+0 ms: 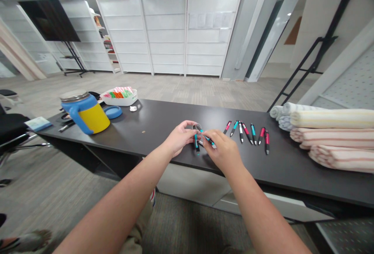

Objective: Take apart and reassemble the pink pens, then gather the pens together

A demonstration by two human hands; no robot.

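Note:
My left hand [181, 139] is closed, its fingertips pinching a thin grey band [198, 125] that curves into a loop above the dark desk. A teal-and-black pen [196, 147] hangs point-down beside those fingertips. My right hand [223, 149] is closed in a pinch at a second teal-and-black pen [209, 141], which lies slantwise under its fingers. Both hands meet near the desk's front edge, and the fingers partly hide how band and pens join. To the right of my hands, several red, teal and white click pens [253, 132] lie in a loose row.
On the dark desk [163, 125], a blue-and-yellow mug [95, 115] stands left by a blue lid [113, 112]. Behind it is a white basket [118, 100] of colourful packets. Rolled striped towels [336, 137] are stacked at the right end. White shelving [166, 36] stands across the room.

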